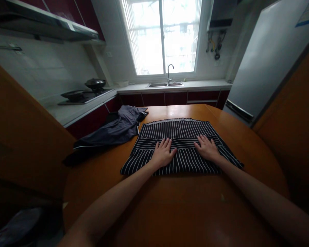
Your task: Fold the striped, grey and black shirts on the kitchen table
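Note:
A black garment with white stripes (pixel 185 161) lies folded and spread flat on the wooden table, a band of crosswise stripes running over its middle. On its left half rests my left hand (pixel 163 153), palm down with the fingers spread. My right hand (pixel 207 148) lies flat on the right half, fingers also apart. Both hands touch the cloth without gripping it. I cannot tell from its folded shape what kind of garment it is.
Grey and black clothes (pixel 113 128) lie heaped at the table's left edge, partly hanging over. The round wooden table (pixel 257 157) fills the foreground. Beyond it are a counter with a sink (pixel 158 85), a stove with pans (pixel 95 83) and a fridge (pixel 267 58) at right.

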Available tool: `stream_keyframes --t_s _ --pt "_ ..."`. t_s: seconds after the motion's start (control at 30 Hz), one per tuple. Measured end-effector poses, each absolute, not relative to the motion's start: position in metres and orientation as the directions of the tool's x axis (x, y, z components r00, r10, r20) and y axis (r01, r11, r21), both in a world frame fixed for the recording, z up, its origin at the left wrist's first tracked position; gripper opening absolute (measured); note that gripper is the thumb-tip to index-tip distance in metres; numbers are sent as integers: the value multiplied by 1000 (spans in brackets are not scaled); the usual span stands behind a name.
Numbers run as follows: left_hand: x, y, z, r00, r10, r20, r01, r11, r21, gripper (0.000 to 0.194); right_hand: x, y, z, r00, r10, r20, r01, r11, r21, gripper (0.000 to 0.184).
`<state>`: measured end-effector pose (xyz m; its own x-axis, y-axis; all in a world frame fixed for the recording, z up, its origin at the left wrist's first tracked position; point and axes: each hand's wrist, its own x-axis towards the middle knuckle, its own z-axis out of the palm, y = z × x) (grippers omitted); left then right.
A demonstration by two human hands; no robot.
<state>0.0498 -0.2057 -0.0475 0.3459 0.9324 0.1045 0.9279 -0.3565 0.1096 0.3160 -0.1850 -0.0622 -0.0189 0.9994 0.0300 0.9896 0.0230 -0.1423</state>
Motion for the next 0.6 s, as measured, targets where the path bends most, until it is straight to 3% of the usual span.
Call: stream_keyframes --t_s 0.23,0.33,0.4,0.47,0.6 --pt "-31 -191 -43 149 988 33 987 -151 54 71 374 -189 -65 140 989 38 983 -134 -126 71" --pt "-39 -197 -32 98 991 94 995 -99 11 65 365 -200 -54 157 974 163 982 -137 -128 69" --pt "-23 -210 -23 189 965 183 981 -192 -4 61 341 -212 -43 80 952 297 989 -40 -139 66" --pt "7 -229 -19 372 891 259 922 -387 4 58 308 -230 -36 -61 926 373 975 135 -176 62" --pt "58 -266 -31 626 745 230 761 -648 30 57 249 -268 -41 -373 878 298 878 438 -192 61"
